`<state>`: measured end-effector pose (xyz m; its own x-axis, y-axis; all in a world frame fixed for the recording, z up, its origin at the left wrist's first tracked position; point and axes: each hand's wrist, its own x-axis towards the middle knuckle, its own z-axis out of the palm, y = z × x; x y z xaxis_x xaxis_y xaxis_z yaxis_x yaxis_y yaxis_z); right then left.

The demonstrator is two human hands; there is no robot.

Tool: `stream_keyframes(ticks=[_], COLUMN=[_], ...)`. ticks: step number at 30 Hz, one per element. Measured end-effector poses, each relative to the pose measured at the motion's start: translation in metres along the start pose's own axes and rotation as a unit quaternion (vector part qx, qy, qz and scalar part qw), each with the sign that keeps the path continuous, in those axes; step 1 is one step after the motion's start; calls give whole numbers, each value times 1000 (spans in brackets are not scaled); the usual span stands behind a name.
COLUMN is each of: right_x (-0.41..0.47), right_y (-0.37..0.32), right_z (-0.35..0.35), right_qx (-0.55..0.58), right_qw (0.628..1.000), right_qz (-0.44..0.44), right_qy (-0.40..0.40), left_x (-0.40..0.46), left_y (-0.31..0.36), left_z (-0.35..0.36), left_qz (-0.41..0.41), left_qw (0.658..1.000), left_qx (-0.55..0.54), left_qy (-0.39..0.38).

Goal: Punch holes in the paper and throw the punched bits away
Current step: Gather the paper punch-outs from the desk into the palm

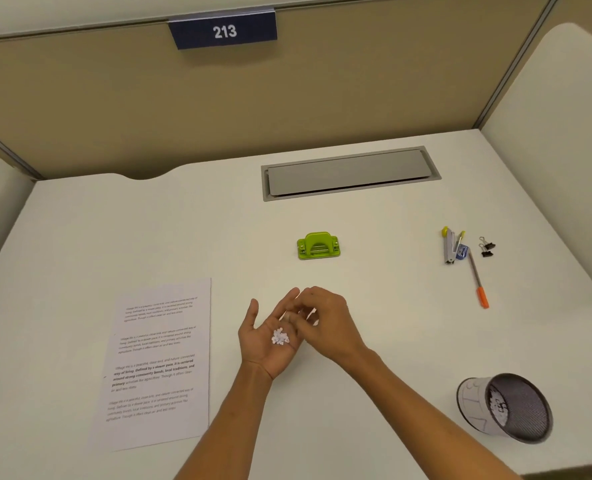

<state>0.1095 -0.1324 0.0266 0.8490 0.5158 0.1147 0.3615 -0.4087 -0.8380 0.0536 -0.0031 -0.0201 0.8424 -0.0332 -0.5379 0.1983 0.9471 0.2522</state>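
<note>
My left hand point(267, 344) lies palm up over the middle of the desk, cupping a small heap of white punched paper bits point(279, 337). My right hand point(325, 323) hovers over the left fingers, its fingertips pinched together above the palm. A printed sheet of paper point(156, 365) lies flat to the left. The green hole punch point(318, 245) stands beyond my hands, untouched. A mesh bin point(506, 408) tilts at the near right with white bits inside.
A stapler point(451, 245), a blue sharpener point(462, 251), two binder clips point(486, 247) and an orange-capped pen point(478, 282) lie at the far right. A grey cable hatch point(350, 173) is set into the desk point(374, 306) at the back. Partition walls enclose three sides.
</note>
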Motion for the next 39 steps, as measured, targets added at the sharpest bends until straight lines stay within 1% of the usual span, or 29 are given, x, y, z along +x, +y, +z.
stream_keyframes(ticks=[2, 4, 6, 8, 11, 13, 21, 24, 28, 30, 32, 33, 34, 36, 37, 39], right_x=[-8, -21, -35, -49, -70, -82, -99, -100, -97, -94, -92, -89, -87, -77, -70, -54], right_y=[12, 29, 44, 55, 60, 56, 31, 28, 26, 28, 27, 26, 25, 17, 11, -6], right_z=[-5, -5, 0, 9, 27, 41, 98, 107, 106, 106, 103, 101, 97, 85, 79, 67], right_qx=[28, 21, -23, -80, -146, -182, -257, -280, -338, -352, -328, -299, -269, -174, -135, -101], right_qw=[998, 996, 995, 991, 981, 974, 957, 952, 936, 932, 937, 943, 947, 960, 967, 978], right_qz=[34, 68, 94, 108, 115, 116, 132, 119, 92, 92, 118, 144, 173, 214, 208, 175], right_qy=[41, 53, 29, -11, -61, -72, 6, 33, 29, 8, -19, -15, 17, 42, 54, 58], left_x=[-2, -5, -8, -10, -12, -12, -12, -13, -8, -6, -4, -4, -4, -3, -2, -1], left_y=[2, 6, 12, 17, 25, 30, 46, 49, 50, 50, 48, 47, 47, 46, 45, 44], left_z=[0, -3, -8, -13, -19, -24, -31, -35, -37, -37, -37, -37, -37, -35, -34, -31], left_qz=[1, 2, 2, 3, 0, -2, -18, -26, -37, -43, -51, -55, -60, -70, -75, -84], left_qw=[1000, 1000, 1000, 1000, 1000, 1000, 1000, 1000, 999, 999, 998, 998, 998, 997, 997, 996], left_qx=[-8, -18, -25, -22, -22, -18, 3, 8, 19, 21, 21, 22, 23, 27, 26, 24], left_qy=[6, 12, 10, 13, 15, 19, 20, 15, 13, 8, 1, -2, -5, -10, -12, -18])
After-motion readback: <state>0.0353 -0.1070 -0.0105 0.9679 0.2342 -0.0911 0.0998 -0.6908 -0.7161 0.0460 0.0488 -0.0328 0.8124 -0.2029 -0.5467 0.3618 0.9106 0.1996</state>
